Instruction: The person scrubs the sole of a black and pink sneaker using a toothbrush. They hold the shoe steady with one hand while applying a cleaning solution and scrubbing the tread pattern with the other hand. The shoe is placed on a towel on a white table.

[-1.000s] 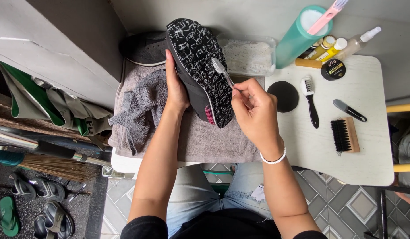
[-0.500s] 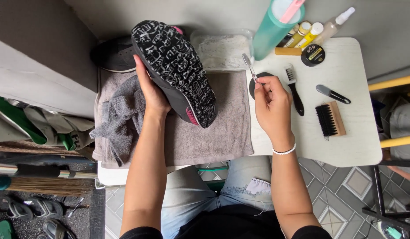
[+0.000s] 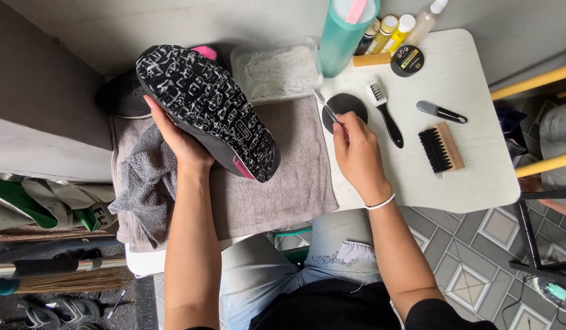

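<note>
My left hand (image 3: 180, 142) grips a black shoe (image 3: 206, 107) from below, tilted so its sole faces up; the sole is streaked with white foam and has a pink patch near the heel. My right hand (image 3: 355, 151) holds a small toothbrush-like brush (image 3: 324, 105), its head pointing toward a clear plastic tub (image 3: 277, 68) of foamy water. The brush is away from the sole, above a round black lid (image 3: 346, 105). A grey towel (image 3: 277, 183) covers the table under the shoe.
On the white table (image 3: 478, 177) lie a wooden bristle brush (image 3: 441, 148), a black-handled brush (image 3: 385, 113), a grey-black tool (image 3: 441, 112), a round black tin (image 3: 407, 60), several small bottles (image 3: 393, 29) and a teal container (image 3: 344, 33). A second dark shoe (image 3: 121, 95) sits behind.
My right hand has taken the small brush off the sole and moved it right, toward the tub and black lid. The left hand keeps the shoe held sole-up.
</note>
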